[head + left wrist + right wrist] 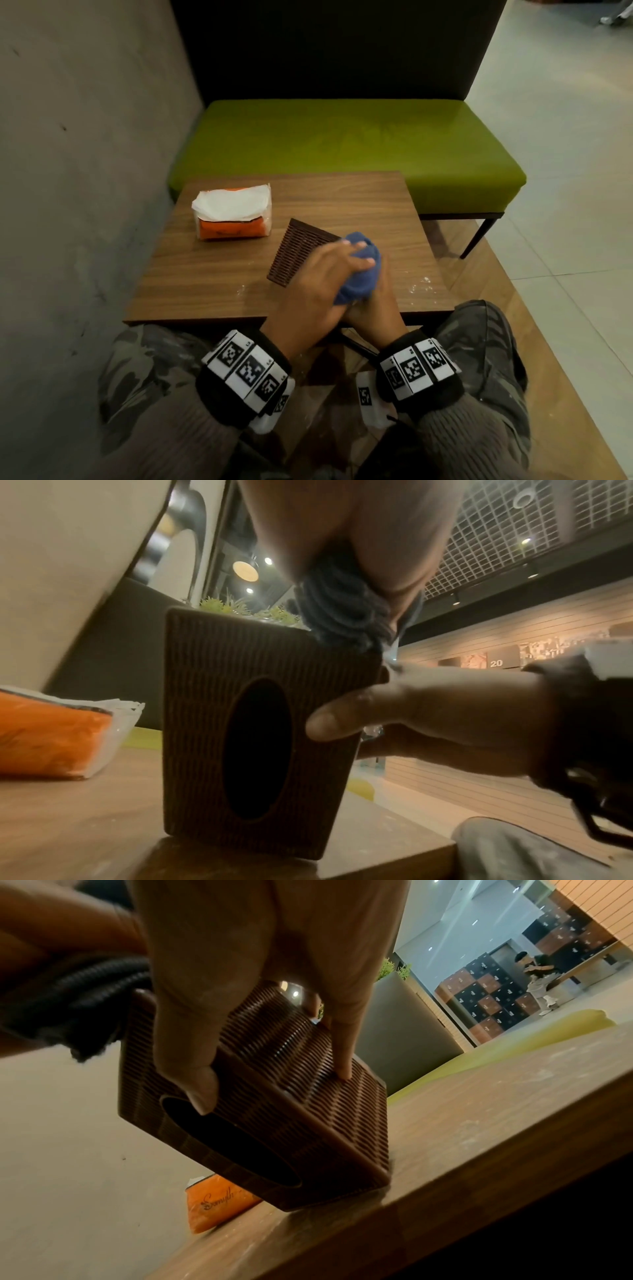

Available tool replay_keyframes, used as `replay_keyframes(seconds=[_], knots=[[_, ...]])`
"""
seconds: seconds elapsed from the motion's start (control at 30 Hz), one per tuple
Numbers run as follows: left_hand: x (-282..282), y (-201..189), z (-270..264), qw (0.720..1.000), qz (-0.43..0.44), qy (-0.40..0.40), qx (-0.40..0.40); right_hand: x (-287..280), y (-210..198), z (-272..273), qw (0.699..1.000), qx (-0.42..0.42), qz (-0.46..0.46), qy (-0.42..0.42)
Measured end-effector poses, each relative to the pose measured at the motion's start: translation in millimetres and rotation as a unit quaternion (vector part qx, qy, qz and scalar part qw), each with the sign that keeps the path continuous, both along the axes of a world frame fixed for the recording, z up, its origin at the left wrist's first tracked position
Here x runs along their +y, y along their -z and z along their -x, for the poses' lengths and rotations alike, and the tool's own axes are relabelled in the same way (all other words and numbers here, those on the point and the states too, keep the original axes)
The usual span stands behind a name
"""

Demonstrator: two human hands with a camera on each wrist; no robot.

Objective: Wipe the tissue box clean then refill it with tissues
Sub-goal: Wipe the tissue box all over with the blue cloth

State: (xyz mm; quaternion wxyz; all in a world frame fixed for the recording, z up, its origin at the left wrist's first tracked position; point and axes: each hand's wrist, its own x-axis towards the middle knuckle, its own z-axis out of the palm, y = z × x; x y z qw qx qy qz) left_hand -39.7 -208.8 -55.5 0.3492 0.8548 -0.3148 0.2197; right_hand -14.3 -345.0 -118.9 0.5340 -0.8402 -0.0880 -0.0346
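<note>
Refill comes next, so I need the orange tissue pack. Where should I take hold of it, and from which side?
Grip the tissue pack across its two long sides, coming from above. It lies flat on the table, apart from the tissue box, with the loose white tissues on top, so the firmer orange sides suit a grip better.

Head view high, wrist views low.
Head looks down; both wrists look close across the wooden table (342, 202) at the ribbed brown tissue box (260, 731).

One tissue box (301, 248), one tissue pack (233, 212), one blue cloth (359, 270), two hands.
</note>
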Motion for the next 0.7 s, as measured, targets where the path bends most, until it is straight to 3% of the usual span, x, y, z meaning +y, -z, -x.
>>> replay_keyframes(seconds=[0.03,0.1,0.17,0.23,0.3,0.37,0.47,0.53,0.6,0.7], knots=[[0.4,-0.2,-1.8,0.999,-0.022,0.026,-0.009,0.4,-0.3,1.8,1.000,0.012,-0.002,-0.002],[5.5,-4.5,-9.8,1.000,-0.012,0.017,0.010,-0.1,0.5,1.8,0.999,-0.043,-0.009,-0.005],[14.2,-9.3,-22.1,0.995,0.057,-0.070,0.042,-1.0,-1.1,0.2,0.996,-0.086,-0.020,-0.014],[24.3,-10.6,-36.3,0.968,0.154,-0.187,0.071,0.3,-4.7,0.7,0.994,-0.101,-0.025,-0.017],[26.9,-10.7,-42.0,0.941,0.222,-0.245,0.075,3.0,-8.0,1.0,0.993,-0.114,-0.022,-0.019],[17.4,-8.5,-33.1,0.953,0.189,-0.230,0.059,5.3,-7.6,0.4,0.993,-0.112,-0.023,-0.015],[1.7,-0.4,-9.3,0.994,0.083,-0.060,0.035,9.1,4.2,-3.4,0.998,-0.052,-0.015,0.006],[5.1,6.2,-4.8,0.999,0.015,0.027,-0.012,9.8,7.4,-2.4,1.000,0.002,-0.005,0.021],[16.8,7.5,-11.6,1.000,0.016,0.012,-0.009,7.9,4.5,-0.9,0.999,-0.034,-0.011,0.008],[34.8,6.6,-26.8,0.981,0.123,-0.139,0.054,3.7,-4.1,0.3,0.994,-0.103,-0.035,-0.019]])
